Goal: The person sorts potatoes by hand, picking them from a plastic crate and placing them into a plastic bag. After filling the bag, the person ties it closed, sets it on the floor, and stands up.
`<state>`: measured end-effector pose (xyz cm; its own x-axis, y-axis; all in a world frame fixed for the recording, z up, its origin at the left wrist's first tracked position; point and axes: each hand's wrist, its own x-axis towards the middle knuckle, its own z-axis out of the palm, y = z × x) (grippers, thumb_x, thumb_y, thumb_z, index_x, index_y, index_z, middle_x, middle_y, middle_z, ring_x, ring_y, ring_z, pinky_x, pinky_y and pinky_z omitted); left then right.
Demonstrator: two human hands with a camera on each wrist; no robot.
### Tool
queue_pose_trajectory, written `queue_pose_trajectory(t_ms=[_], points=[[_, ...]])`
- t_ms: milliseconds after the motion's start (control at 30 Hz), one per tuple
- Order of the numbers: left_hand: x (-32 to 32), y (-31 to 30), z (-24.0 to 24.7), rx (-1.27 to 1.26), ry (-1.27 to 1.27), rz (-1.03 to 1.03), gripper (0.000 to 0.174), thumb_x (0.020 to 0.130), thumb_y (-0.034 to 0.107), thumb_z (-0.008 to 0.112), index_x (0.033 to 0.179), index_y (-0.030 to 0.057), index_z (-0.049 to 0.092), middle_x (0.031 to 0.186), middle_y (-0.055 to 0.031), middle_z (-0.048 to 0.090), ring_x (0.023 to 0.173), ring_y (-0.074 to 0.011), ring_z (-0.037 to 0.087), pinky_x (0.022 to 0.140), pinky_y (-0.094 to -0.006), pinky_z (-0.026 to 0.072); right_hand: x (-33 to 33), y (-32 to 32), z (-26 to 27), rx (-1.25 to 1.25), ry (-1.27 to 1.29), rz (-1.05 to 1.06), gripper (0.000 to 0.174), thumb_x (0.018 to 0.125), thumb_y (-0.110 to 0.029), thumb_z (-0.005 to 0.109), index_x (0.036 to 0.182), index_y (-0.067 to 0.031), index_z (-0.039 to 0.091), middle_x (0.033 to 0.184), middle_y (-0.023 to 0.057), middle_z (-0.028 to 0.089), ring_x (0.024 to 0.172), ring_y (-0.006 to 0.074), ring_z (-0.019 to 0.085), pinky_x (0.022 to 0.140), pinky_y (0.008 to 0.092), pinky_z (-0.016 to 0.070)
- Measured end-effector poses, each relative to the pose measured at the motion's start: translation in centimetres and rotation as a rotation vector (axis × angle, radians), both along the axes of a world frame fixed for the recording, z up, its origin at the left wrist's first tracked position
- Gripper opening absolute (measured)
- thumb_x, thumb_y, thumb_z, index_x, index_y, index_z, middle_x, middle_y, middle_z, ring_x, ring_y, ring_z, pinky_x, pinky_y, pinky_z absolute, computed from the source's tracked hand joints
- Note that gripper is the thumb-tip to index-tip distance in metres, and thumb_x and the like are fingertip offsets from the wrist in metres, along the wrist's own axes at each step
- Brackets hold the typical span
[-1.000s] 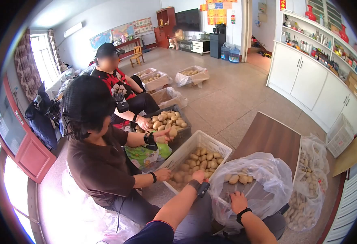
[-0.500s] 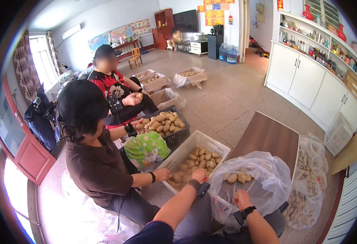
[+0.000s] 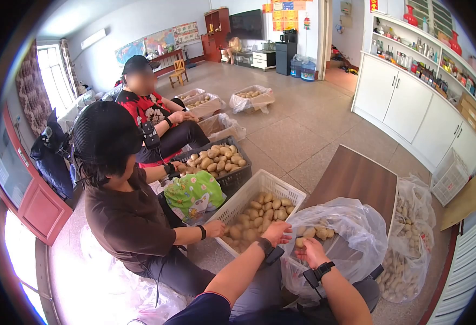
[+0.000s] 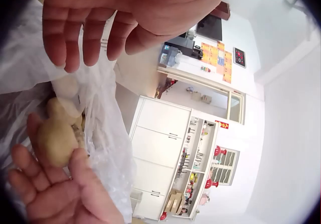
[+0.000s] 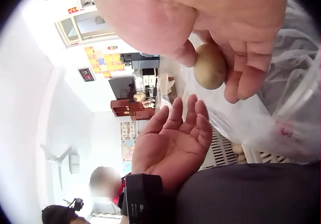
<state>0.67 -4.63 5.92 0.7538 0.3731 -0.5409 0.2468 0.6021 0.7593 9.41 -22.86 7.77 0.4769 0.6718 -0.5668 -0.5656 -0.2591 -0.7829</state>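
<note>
My right hand pinches a potato between thumb and fingers at the near side of a clear plastic bag. In the right wrist view this potato is smooth and light brown, with the thumb on one side and fingertips on the other. My left hand is held over the edge of the white crate, beside the bag. In the left wrist view the left hand has extended fingers and nothing in its grasp. More potatoes lie inside the bag.
A brown board-topped table stands behind the bag. Potato-filled bags rest on the floor at right. A person in a brown shirt sits at left, a hand at the white crate; another person sits behind a dark crate of potatoes.
My right hand has moved up and left within the bag area, now with a potato in its fingers. My left hand has lifted from the crate's edge and its fingers have straightened.
</note>
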Motion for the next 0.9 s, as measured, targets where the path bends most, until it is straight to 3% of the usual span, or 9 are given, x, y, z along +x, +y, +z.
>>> queue_pose_trajectory(t_ms=[167,367,467,633,700,733,767,833,900], points=[[0.2,-0.1,-0.8,0.042,-0.049,-0.174,0.039,0.091,0.034,0.06,0.122,0.0097,0.054,0.11,-0.0089,0.059,0.081,-0.0227,0.062,0.065,-0.0324,0.0534,-0.4,1.9,1.3,-0.02,-0.051,0.074,0.03,0.099,-0.029,0.047,0.119,-0.0063,0.051,0.102,0.0105,0.063,0.079,0.0229,0.064,0.069,0.0352,0.0528],[0.8,0.6,-3.0,-0.041,-0.109,-0.223,0.035,0.092,0.033,0.059,0.119,0.0096,0.056,0.104,-0.0087,0.06,0.078,-0.0223,0.063,0.061,-0.0317,0.054,-0.4,2.7,0.8,-0.029,-0.108,0.114,0.031,0.1,-0.029,0.045,0.119,-0.0055,0.052,0.1,0.0102,0.063,0.078,0.0206,0.063,0.068,0.0342,0.0524],[1.0,0.7,-3.6,-0.058,-0.117,-0.207,0.032,0.095,0.029,0.055,0.116,0.0048,0.055,0.105,-0.0111,0.06,0.083,-0.0234,0.064,0.068,-0.0353,0.0541,-0.4,2.6,0.6,-0.024,-0.136,0.086,0.032,0.1,-0.028,0.045,0.122,-0.0057,0.052,0.1,0.0097,0.065,0.078,0.0194,0.063,0.066,0.0322,0.052],[1.2,0.9,-3.6,-0.177,-0.103,-0.122,0.026,0.096,0.026,0.055,0.115,0.0089,0.058,0.1,-0.0067,0.064,0.087,-0.0219,0.064,0.071,-0.0363,0.0544,-0.3,2.8,-0.3,0.008,-0.229,0.094,0.033,0.099,-0.026,0.048,0.124,-0.0053,0.053,0.099,0.0084,0.067,0.076,0.0173,0.064,0.063,0.0295,0.0515],[1.1,2.6,-6.0,-0.124,-0.164,-0.281,0.024,0.094,0.024,0.059,0.114,0.0111,0.06,0.099,-0.0053,0.065,0.086,-0.023,0.064,0.07,-0.0359,0.0539,-0.5,2.8,0.3,-0.011,-0.251,0.112,0.032,0.098,-0.024,0.051,0.122,-0.0043,0.055,0.099,0.0076,0.067,0.076,0.0164,0.064,0.062,0.029,0.0515],[0.9,2.3,-6.9,0.527,-0.189,-0.277,0.026,0.091,0.023,0.063,0.115,0.0117,0.06,0.099,-0.0067,0.066,0.083,-0.0234,0.065,0.065,-0.0336,0.0521,-0.5,2.7,-0.2,-0.03,-0.274,0.11,0.032,0.097,-0.023,0.051,0.122,-0.0036,0.056,0.099,0.0077,0.067,0.075,0.0162,0.064,0.062,0.029,0.0515],[1.1,4.2,-10.7,0.865,-0.219,-0.392,0.024,0.089,0.023,0.064,0.109,0.0104,0.06,0.096,-0.0076,0.065,0.08,-0.0236,0.065,0.061,-0.0336,0.0511,-0.6,2.3,-0.7,-0.05,-0.296,0.112,0.031,0.096,-0.021,0.052,0.121,-0.0029,0.057,0.099,0.0078,0.067,0.074,0.0161,0.064,0.061,0.029,0.0514],[0.4,3.2,-6.0,0.021,-0.084,-0.064,0.027,0.09,0.021,0.062,0.112,0.0068,0.057,0.093,-0.0095,0.063,0.079,-0.0265,0.064,0.063,-0.0362,0.054,-1.1,1.3,-0.8,-0.065,-0.301,0.098,0.032,0.095,-0.021,0.054,0.119,-0.001,0.058,0.099,0.0087,0.067,0.074,0.0164,0.064,0.062,0.0296,0.0516],[0.4,2.8,-3.6,-0.16,0.012,0.203,0.028,0.092,0.019,0.059,0.116,0.0054,0.054,0.093,-0.0105,0.061,0.075,-0.0277,0.06,0.064,-0.0385,0.054,-0.6,0.0,-2.4,-0.115,-0.389,0.157,0.033,0.093,-0.021,0.055,0.118,0.0002,0.058,0.1,0.0095,0.067,0.074,0.0163,0.064,0.063,0.0298,0.0518]])
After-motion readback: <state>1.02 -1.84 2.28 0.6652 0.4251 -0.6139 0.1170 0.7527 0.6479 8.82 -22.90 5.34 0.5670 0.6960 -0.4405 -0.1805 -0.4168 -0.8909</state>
